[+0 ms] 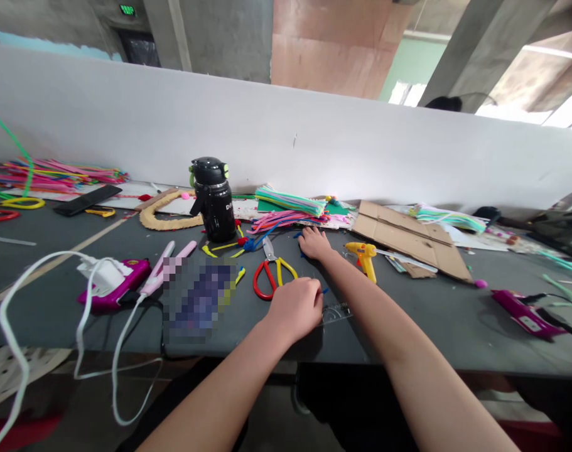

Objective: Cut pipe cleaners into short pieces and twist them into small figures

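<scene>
My left hand (296,307) is closed in a fist near the table's front edge. A small blue tip (325,290) shows beside its fingers; what the fist holds is hidden. Farther forward, my right hand (316,243) reaches out with fingers extended and lowered to the tabletop, close to small blue pieces (297,235) and a pile of pink pipe cleaners (286,220). Pliers-like scissors (269,260), with one red and one yellow handle, lie open just beyond my left hand. Partly under my left hand is a clear plastic stencil ruler (336,313).
A black bottle (216,204) stands left of centre. A yellow glue gun (365,256) and flat cardboard (408,235) lie right. Magenta power strips (113,287) sit at both sides, with white cables (81,314) hanging off the front edge. A white partition (286,138) bounds the back.
</scene>
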Demonstrator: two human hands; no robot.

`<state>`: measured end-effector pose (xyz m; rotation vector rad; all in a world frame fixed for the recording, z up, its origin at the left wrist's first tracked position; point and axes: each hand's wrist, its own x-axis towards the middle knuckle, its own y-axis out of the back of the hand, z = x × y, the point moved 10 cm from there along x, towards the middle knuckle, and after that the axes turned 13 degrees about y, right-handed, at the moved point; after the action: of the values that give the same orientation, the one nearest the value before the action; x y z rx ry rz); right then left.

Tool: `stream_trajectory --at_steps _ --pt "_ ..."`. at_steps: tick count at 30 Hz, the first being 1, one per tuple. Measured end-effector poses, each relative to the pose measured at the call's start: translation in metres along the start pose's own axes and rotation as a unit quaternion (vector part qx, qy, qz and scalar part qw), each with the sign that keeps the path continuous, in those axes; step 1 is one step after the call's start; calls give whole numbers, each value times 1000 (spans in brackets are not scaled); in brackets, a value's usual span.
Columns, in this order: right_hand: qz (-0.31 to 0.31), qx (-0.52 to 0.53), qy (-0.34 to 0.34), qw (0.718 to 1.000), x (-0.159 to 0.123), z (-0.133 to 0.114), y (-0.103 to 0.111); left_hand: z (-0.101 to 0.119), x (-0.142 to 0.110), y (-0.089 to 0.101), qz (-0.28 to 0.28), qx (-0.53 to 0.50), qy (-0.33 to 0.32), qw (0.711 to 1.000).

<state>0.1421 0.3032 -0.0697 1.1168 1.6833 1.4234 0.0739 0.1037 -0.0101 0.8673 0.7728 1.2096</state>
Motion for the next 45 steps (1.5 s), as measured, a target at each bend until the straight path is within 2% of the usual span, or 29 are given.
stream_trajectory --at_steps 5,15,23,35,39,45 --pt "-23 4 17 1000 -7 0 -4 1 -1 -2 2 5 -5 1000" --pt "-44 15 5 999 15 11 -11 4 1 -6 -2 22 -10 1000" --pt "-41 10 14 999 22 12 -14 4 1 -4 -1 24 -8 1000" --pt "-24 15 31 999 22 12 -7 4 2 -9 4 33 -17 999" --pt "-13 15 70 997 20 1 -2 3 3 -10 8 33 -18 999" --pt "16 14 174 985 19 -38 3 4 1 -13 11 39 -23 999"
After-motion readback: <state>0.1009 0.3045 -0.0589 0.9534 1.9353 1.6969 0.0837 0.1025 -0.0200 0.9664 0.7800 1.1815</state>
